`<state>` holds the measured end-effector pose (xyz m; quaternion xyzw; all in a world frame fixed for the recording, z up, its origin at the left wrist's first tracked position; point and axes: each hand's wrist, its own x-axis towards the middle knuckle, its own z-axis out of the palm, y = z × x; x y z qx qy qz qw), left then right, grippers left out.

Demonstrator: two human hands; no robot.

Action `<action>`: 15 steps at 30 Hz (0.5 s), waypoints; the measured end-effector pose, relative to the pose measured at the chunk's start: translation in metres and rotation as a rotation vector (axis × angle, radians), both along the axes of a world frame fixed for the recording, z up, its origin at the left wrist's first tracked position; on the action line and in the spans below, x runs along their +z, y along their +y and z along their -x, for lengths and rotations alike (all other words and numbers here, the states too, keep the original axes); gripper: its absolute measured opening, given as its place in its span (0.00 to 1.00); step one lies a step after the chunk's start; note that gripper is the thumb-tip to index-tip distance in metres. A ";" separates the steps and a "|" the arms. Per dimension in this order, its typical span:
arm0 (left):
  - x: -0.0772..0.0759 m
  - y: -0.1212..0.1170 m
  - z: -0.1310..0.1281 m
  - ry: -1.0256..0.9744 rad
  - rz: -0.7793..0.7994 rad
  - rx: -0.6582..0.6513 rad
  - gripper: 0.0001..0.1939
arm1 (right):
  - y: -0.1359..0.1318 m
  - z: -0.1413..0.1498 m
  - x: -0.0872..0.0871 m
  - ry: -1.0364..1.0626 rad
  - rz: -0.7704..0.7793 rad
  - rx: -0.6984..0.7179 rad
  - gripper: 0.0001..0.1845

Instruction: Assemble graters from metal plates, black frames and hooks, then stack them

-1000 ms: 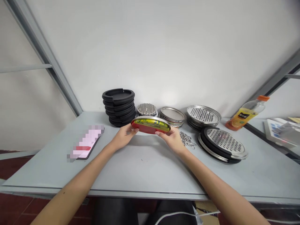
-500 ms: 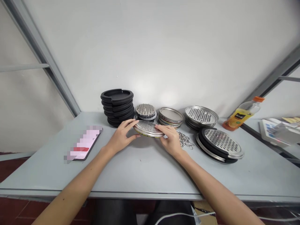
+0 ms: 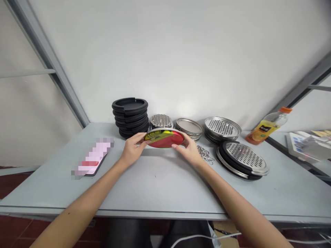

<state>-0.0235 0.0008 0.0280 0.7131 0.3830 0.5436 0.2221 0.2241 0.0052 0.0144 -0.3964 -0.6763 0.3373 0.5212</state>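
Note:
Above the table, a round metal disc (image 3: 165, 139) is tilted so its printed red, yellow and green underside faces me. My left hand (image 3: 134, 146) pinches its left edge, and my right hand (image 3: 190, 150) grips its right edge. Thumbs press the underside, while the other fingers are partly hidden behind the rim. The disc's perforated upper face is hidden now. Just behind it stand a small stack of perforated metal discs (image 3: 161, 120) and a stack of plain metal discs (image 3: 190, 126). A pile of metal chain (image 3: 205, 155) lies beside my right hand.
Black ring-shaped holders (image 3: 130, 117) are stacked at the back left. Larger perforated discs (image 3: 222, 128) stand at the back right, with a black-rimmed perforated disc assembly (image 3: 243, 160) before them. A phone (image 3: 94, 158) lies left on the grey table (image 3: 155, 193); an orange-capped bottle (image 3: 269, 125) leans at right.
My hands have tipped the disc up, turning its perforated face away and bringing its coloured underside into view. Both hands keep hold of its edges. The surrounding stacks have not moved.

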 end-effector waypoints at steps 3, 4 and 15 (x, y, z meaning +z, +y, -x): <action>0.000 0.003 -0.003 -0.198 0.174 -0.064 0.19 | 0.003 0.002 -0.005 0.062 0.132 0.198 0.26; 0.000 0.004 -0.004 -0.247 0.232 -0.091 0.20 | 0.002 0.004 -0.006 0.072 0.149 0.212 0.23; -0.005 0.008 0.003 0.015 0.339 -0.095 0.23 | -0.004 0.004 0.003 -0.041 -0.070 0.106 0.13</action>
